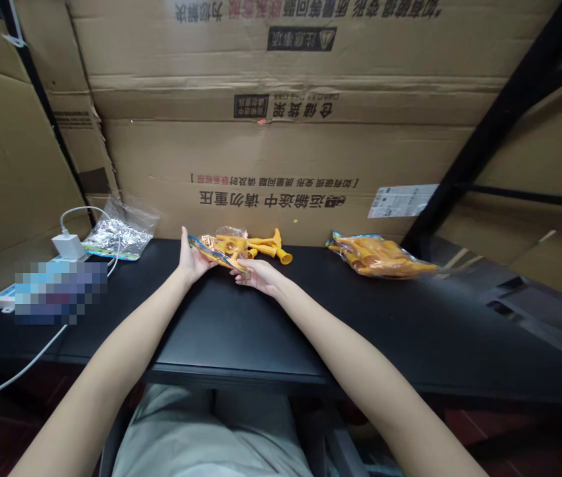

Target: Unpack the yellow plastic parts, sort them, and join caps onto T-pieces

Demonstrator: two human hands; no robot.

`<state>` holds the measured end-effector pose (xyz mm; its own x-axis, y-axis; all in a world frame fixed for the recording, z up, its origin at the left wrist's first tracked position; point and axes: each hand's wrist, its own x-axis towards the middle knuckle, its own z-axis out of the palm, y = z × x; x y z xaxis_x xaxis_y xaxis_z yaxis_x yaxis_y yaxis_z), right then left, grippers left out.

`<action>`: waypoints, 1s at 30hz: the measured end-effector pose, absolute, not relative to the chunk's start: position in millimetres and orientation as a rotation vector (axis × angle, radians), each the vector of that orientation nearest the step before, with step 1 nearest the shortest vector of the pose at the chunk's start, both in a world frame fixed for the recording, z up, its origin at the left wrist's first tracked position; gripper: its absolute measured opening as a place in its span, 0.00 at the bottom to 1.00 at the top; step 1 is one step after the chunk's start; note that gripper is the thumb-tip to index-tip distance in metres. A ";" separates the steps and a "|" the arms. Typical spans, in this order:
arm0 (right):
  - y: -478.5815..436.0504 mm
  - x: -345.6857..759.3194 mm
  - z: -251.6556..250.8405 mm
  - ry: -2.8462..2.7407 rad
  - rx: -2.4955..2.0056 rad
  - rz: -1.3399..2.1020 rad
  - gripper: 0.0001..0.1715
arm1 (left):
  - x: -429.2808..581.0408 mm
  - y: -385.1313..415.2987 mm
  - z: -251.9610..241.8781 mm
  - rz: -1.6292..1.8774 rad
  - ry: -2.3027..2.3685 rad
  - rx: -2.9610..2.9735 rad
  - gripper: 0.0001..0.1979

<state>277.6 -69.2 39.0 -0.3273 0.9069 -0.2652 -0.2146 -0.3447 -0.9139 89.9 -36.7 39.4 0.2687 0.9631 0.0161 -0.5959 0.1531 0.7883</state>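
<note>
Between my two hands, just above the black table, a clear plastic bag (207, 249) with a blue-green edge is held at a slant, with yellow plastic pieces in it. My left hand (192, 262) grips its left end, thumb up along the side and fingers partly hidden beneath. At the right end, the fingers of my right hand (257, 275) are closed on the bag's lower corner, near a yellow piece. Right behind lie several loose yellow plastic toy pieces (267, 248), one hammer-shaped and some with flared ends. The bag covers part of that pile.
A filled bag of yellow pieces (383, 256) lies to the right on the black table (241, 338). At the left are crumpled clear bags (120, 232), a white charger (68, 246) with cables, and a power strip (2, 298). Cardboard (271, 146) walls the back.
</note>
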 end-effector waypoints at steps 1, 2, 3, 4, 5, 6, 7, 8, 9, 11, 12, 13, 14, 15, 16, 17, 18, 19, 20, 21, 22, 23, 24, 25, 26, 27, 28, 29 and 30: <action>-69.0 277.4 38.8 -1.032 -1.051 1.728 0.05 | 83.2 -33.7 39.8 1.164 0.586 0.747 0.42; -68.1 277.1 38.2 -1.017 -1.037 1.674 0.05 | 77.0 -30.8 40.0 1.124 0.609 0.714 0.39; -66.7 276.9 37.3 -1.000 -1.028 1.628 0.06 | 71.9 -28.3 40.2 1.088 0.648 0.689 0.35; -64.8 276.7 36.1 -0.987 -1.021 1.591 0.07 | 68.2 -26.3 40.3 1.063 0.695 0.674 0.30; -62.7 276.8 34.7 -0.974 -1.009 1.557 0.07 | 66.0 -25.0 40.3 1.050 0.740 0.673 0.24; -60.4 277.0 33.4 -0.961 -0.991 1.523 0.07 | 65.2 -24.4 40.2 1.048 0.776 0.687 0.19; -58.2 277.4 32.3 -0.950 -0.967 1.491 0.06 | 65.5 -24.5 40.1 1.056 0.797 0.715 0.17; -56.3 278.0 31.3 -0.941 -0.938 1.462 0.05 | 66.7 -25.2 39.9 1.068 0.801 0.753 0.18; -54.6 278.7 30.5 -0.937 -0.912 1.434 0.05 | 68.2 -26.1 39.6 1.079 0.795 0.796 0.19; -52.2 280.0 29.4 -0.935 -0.894 1.386 0.05 | 71.4 -27.9 38.4 1.097 0.774 0.873 0.20; -51.4 280.6 28.9 -0.937 -0.905 1.369 0.05 | 72.6 -28.4 37.4 1.106 0.766 0.904 0.20; -50.7 280.9 28.4 -0.935 -0.924 1.352 0.05 | 73.5 -28.5 36.3 1.117 0.759 0.929 0.20; -50.0 281.1 27.8 -0.927 -0.945 1.333 0.06 | 74.2 -28.3 35.0 1.132 0.752 0.951 0.20; -49.4 281.1 27.1 -0.916 -0.965 1.313 0.07 | 74.5 -27.7 33.7 1.148 0.746 0.971 0.20; -48.6 281.1 26.4 -0.905 -0.980 1.293 0.09 | 74.6 -27.0 32.4 1.163 0.743 0.990 0.21; -47.8 281.0 25.7 -0.898 -0.993 1.272 0.11 | 74.5 -26.1 31.3 1.173 0.748 1.010 0.21; -46.9 281.0 25.0 -0.899 -1.002 1.250 0.14 | 74.1 -25.3 30.3 1.179 0.764 1.028 0.21; -46.0 281.1 24.2 -0.908 -1.009 1.229 0.17 | 73.6 -24.7 29.6 1.179 0.795 1.045 0.22; -45.1 281.5 23.4 -0.925 -1.016 1.209 0.19 | 73.0 -24.2 29.2 1.172 0.838 1.060 0.22; -44.3 282.0 22.6 -0.947 -1.022 1.189 0.21 | 72.2 -23.9 28.9 1.156 0.889 1.075 0.22; -43.6 282.7 21.7 -0.972 -1.026 1.168 0.22 | 71.5 -23.8 28.7 1.130 0.939 1.092 0.23; -43.1 283.5 20.7 -0.997 -1.026 1.146 0.22 | 70.9 -23.7 28.7 1.091 0.986 1.114 0.25; -42.9 284.2 19.7 -1.024 -1.022 1.123 0.23 | 70.6 -23.8 28.6 1.048 1.029 1.142 0.26; -42.8 284.8 18.7 -1.053 -1.015 1.101 0.23 | 70.6 -24.0 28.6 1.008 1.067 1.173 0.27; -42.9 285.0 17.7 -1.083 -1.004 1.084 0.24 | 71.1 -24.2 28.5 0.985 1.102 1.204 0.29; -43.1 284.8 17.0 -1.111 -0.991 1.072 0.24 | 72.1 -24.5 28.6 0.983 1.136 1.231 0.30; -43.3 284.1 16.6 -1.134 -0.978 1.067 0.24 | 73.7 -24.9 28.9 1.005 1.169 1.252 0.31; -43.3 283.0 16.7 -1.151 -0.968 1.067 0.25 | 75.7 -25.4 29.7 1.045 1.198 1.266 0.33; -43.1 281.3 17.4 -1.160 -0.961 1.069 0.25 | 78.2 -26.0 31.2 1.093 1.221 1.275 0.35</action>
<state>281.3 -43.1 17.4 0.0717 0.9726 0.2211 -0.1412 0.2294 -0.9630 78.2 -26.0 31.2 0.0755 0.9966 -0.0342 0.0755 0.0285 0.9967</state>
